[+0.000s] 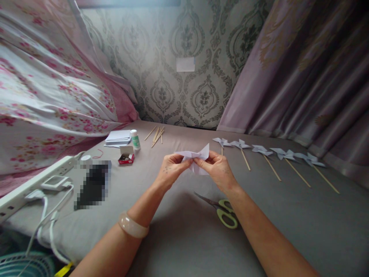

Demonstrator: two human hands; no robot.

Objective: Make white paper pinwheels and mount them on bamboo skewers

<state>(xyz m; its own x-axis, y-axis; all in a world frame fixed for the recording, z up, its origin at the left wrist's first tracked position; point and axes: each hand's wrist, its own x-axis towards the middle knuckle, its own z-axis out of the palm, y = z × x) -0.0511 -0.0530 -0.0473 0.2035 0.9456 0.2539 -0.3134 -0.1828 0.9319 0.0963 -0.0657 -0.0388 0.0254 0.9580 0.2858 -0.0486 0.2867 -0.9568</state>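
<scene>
Between my two hands, above the middle of the grey-covered surface, is a white paper pinwheel [201, 154] without a visible stick. My left hand [173, 169] pinches its left side, thumb near the centre. From the right, my right hand [219, 169] grips it with thumb and fingers, the two thumbs almost meeting. Some of the folded blades stick out above and below the fingers. Below my right hand lies a pair of scissors [221, 209] with green handles, partly behind the right forearm. Farther right, several finished paper pinwheels [262, 150] on wooden sticks lie in a row.
At the back left are loose wooden sticks [157, 136], a stack of white paper [118, 137], a glue bottle [135, 139] and a small red box [126, 157]. A power strip [37, 186] with white cables runs along the left edge. Curtains hang on both sides.
</scene>
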